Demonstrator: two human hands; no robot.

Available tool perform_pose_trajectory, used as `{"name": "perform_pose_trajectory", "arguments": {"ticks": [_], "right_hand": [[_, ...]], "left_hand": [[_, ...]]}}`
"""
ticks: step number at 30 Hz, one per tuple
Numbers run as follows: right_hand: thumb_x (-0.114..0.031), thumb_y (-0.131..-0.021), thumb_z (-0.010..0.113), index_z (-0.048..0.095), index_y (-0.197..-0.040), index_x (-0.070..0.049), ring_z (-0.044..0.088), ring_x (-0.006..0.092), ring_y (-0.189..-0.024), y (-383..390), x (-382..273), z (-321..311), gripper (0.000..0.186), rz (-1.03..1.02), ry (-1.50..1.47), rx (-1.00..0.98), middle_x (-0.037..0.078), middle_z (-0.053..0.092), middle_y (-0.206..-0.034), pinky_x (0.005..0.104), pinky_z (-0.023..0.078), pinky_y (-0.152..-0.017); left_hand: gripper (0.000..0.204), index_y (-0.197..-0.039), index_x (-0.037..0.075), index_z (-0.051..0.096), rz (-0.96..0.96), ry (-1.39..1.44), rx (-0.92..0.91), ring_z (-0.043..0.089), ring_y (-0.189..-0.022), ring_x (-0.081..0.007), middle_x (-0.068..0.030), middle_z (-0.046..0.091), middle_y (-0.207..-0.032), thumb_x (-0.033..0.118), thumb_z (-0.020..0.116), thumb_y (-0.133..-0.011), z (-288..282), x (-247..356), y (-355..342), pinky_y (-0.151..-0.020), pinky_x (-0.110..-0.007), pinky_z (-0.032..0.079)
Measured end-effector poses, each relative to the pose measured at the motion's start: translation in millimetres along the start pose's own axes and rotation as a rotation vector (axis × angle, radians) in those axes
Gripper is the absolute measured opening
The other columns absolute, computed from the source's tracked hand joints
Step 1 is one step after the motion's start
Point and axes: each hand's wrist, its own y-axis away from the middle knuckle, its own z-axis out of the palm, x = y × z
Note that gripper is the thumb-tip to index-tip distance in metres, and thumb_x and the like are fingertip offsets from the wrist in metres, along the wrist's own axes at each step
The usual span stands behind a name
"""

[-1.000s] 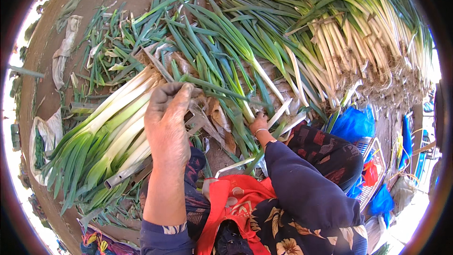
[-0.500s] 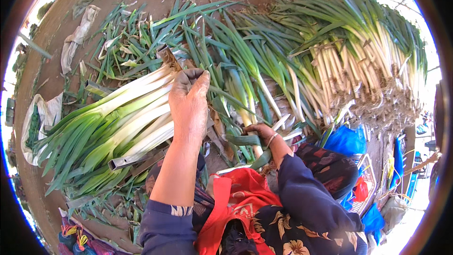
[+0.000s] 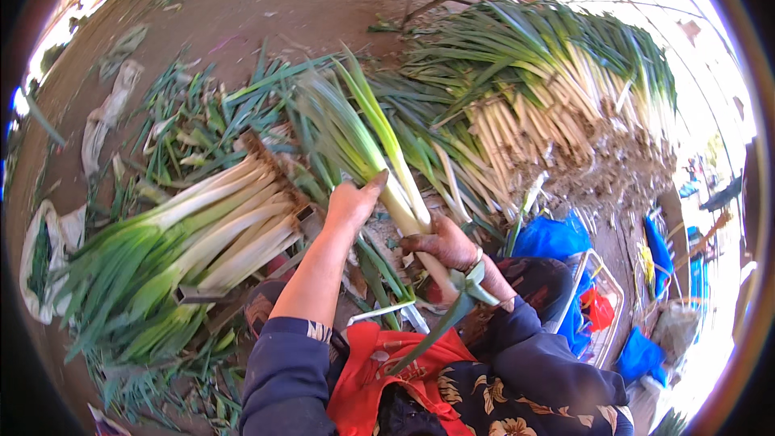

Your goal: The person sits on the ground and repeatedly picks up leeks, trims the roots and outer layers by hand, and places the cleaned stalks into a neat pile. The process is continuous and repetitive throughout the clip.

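Between both hands is a leek, slanting with its green leaves up to the left and its pale stem toward my lap. My left hand is closed on the upper stem, thumb lying along it. Lower down, my right hand wraps around the white part. A loose strip of green leaf hangs beside my right wrist. Left of my left forearm, a bundle of clean white-stemmed leeks rests across a metal frame.
A large heap of leeks with soil-covered roots lies at the far right. Cut leaves litter the ground behind the bundle. To my right are blue plastic and a pale basket. Pale crumpled cloth lies far left.
My left hand has moved right, from beside the bundle to the leek's upper stem. My right hand has lifted from near my knee with the leek. The whole view has shifted.
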Motion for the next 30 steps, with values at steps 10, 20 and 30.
{"name": "perform_pose_trajectory", "arguments": {"ticks": [10, 20, 30], "right_hand": [[-0.024, -0.092, 0.060, 0.058, -0.111, -0.006, 0.066, 0.0249, -0.070, 26.6, -44.0, 16.5, 0.026, -0.432, 0.662, 0.304, 0.009, 0.065, -0.093, 0.0388, 0.053, -0.064], [-0.017, -0.083, 0.060, 0.060, -0.110, -0.009, 0.059, 0.0333, -0.099, 164.0, -59.4, -146.0, 0.028, -1.003, 1.287, 0.344, 0.013, 0.060, -0.103, 0.0445, 0.048, -0.084], [-0.012, -0.081, 0.059, 0.061, -0.114, -0.009, 0.061, 0.0293, -0.103, 229.7, -101.3, -341.2, 0.034, -0.161, 1.175, 1.358, 0.015, 0.059, -0.116, 0.0389, 0.053, -0.081]], "left_hand": [[0.056, -0.122, 0.000, 0.054, 0.097, 0.876, -0.023, 0.062, -0.094, -0.0309, -0.0157, 0.061, -0.108, 0.045, 0.053, -0.090, -22.6, -13.1, -19.7, -0.082, -0.046, 0.053], [0.028, -0.079, 0.016, 0.044, 0.149, 0.943, 0.165, 0.039, -0.041, -0.0134, 0.0007, 0.043, -0.061, 0.037, 0.057, -0.092, -26.8, 13.3, -3.7, -0.037, -0.032, 0.045], [0.021, -0.097, 0.007, 0.056, 0.254, 1.213, 0.183, 0.055, -0.049, -0.0155, -0.0049, 0.057, -0.066, 0.012, 0.072, -0.084, -19.4, 16.3, -16.3, -0.041, -0.028, 0.047]]}}
